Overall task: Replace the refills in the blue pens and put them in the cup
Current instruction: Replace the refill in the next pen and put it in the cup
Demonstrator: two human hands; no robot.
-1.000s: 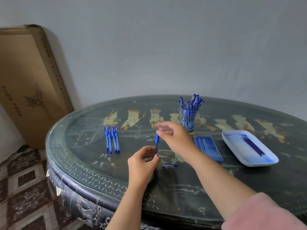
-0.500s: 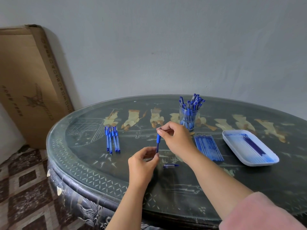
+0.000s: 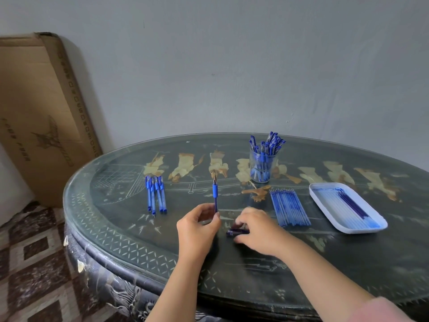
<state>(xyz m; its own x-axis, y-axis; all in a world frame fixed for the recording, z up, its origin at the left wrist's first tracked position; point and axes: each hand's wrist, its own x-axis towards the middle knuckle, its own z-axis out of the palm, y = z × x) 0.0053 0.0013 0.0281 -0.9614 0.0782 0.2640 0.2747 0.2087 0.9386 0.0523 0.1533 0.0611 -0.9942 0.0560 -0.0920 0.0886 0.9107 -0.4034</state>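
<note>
My left hand (image 3: 197, 225) pinches the lower end of a blue pen (image 3: 215, 194) and holds it upright, tip up, without its cap. My right hand (image 3: 256, 230) is low over the table, its fingers and thumb curled round the right end of the dark blue pen cap (image 3: 233, 232) lying there; the hand is blurred. A clear cup (image 3: 261, 169) with several blue pens stands at the back. Several capped blue pens (image 3: 156, 195) lie in a row on the left. A row of new refills (image 3: 290, 209) lies right of my hands.
A white tray (image 3: 380, 225) with several old refills sits at the right. The round dark table (image 3: 111, 231) has a glass top and a rim close to my arms. A tall cardboard box (image 3: 39, 108) leans on the wall at the left.
My right hand let go of the pen's top and dropped to the cap on the table. My left hand still holds the pen upright.
</note>
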